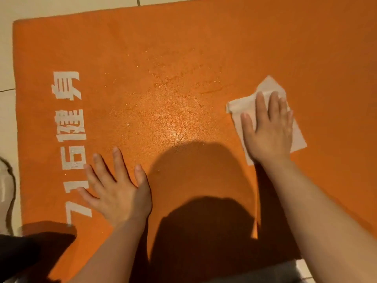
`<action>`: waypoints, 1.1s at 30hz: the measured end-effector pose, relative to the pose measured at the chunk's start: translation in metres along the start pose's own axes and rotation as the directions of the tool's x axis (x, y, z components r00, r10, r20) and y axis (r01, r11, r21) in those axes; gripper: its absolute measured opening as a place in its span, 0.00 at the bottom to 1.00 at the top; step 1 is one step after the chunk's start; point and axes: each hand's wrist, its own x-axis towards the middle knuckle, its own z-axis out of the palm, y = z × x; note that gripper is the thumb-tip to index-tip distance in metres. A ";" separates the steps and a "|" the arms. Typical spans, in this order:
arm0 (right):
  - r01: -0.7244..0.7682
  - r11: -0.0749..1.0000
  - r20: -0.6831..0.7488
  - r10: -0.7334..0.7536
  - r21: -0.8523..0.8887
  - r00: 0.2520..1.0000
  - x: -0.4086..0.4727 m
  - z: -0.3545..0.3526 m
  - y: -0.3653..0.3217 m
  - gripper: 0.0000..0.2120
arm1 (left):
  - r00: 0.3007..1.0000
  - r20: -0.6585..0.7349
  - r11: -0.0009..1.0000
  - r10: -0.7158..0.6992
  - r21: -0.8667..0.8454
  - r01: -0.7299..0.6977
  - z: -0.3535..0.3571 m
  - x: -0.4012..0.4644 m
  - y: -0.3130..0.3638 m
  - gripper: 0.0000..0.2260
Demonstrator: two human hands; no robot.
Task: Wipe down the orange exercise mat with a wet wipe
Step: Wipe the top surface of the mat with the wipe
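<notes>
The orange exercise mat (183,58) lies flat on pale floor tiles (6,111); its surface is finely pebbled, with white printed characters (69,127) along one end and a glistening wet patch (173,94) near the middle. The wet wipe (240,107), thin, white and creased into an irregular folded sheet, lies on the mat beyond the wet patch from the characters. My right hand (269,131) presses it flat, fingers straight and close together. My left hand (116,190) rests spread, palm down, on the mat beside the characters.
</notes>
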 end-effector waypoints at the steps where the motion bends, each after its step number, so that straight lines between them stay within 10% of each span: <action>1: -0.103 0.995 0.014 0.102 0.014 0.995 0.011 -0.008 0.015 0.32 | 1.000 -0.006 1.000 0.002 0.000 -0.002 0.000 -0.001 0.000 0.28; 5: -0.314 0.948 -0.049 0.316 0.043 0.947 0.014 -0.006 0.011 0.32 | 1.000 -0.010 1.000 0.000 0.003 0.000 -0.001 0.000 0.002 0.28; 15: 0.298 0.955 0.079 -0.298 0.018 0.951 -0.029 0.024 -0.083 0.33 | 1.000 -0.014 1.000 -0.002 0.001 0.002 -0.003 0.001 0.003 0.29; 21: -0.189 0.982 -0.038 0.189 0.008 0.981 -0.022 -0.008 0.043 0.34 | 1.000 0.008 1.000 -0.007 -0.005 0.007 -0.004 0.000 0.005 0.30; 26: -0.295 0.954 -0.044 0.297 0.055 0.954 -0.064 0.010 0.009 0.33 | 1.000 -0.002 1.000 0.003 -0.012 -0.003 -0.003 -0.002 0.003 0.30; 33: 0.249 0.968 0.001 -0.249 0.017 0.969 -0.108 0.035 -0.080 0.30 | 1.000 -0.019 1.000 0.004 -0.020 -0.005 -0.002 -0.002 0.001 0.31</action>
